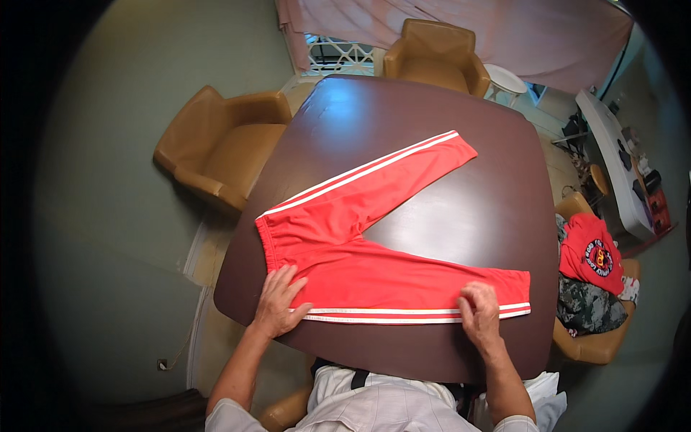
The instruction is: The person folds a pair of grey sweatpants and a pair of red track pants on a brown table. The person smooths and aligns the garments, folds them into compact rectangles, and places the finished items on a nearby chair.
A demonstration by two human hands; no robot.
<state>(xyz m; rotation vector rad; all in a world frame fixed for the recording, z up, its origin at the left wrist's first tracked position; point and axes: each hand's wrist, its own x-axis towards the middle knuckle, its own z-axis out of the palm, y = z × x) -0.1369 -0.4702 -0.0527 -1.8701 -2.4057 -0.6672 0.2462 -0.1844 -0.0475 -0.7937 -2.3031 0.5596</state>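
Red trousers (334, 270) with white side stripes lie flat on the dark brown table (410, 351), legs spread apart and pointing right. Their elastic waistband is at the left. My left hand (280, 302) rests palm down on the near corner of the waistband, fingers apart. Over the striped edge of the near leg, close to its hem, is my right hand (480, 313) with its fingers curled. Whether those fingers pinch the fabric cannot be made out. The far leg reaches towards the back right, touched by neither hand.
Tan armchairs stand at the left (232, 140) and far side (432, 59) of the table. On a chair at the right lie a red printed garment (588, 254) and a camouflage garment (588, 308). A white round stool (505, 78) and a white desk (615, 162) stand beyond.
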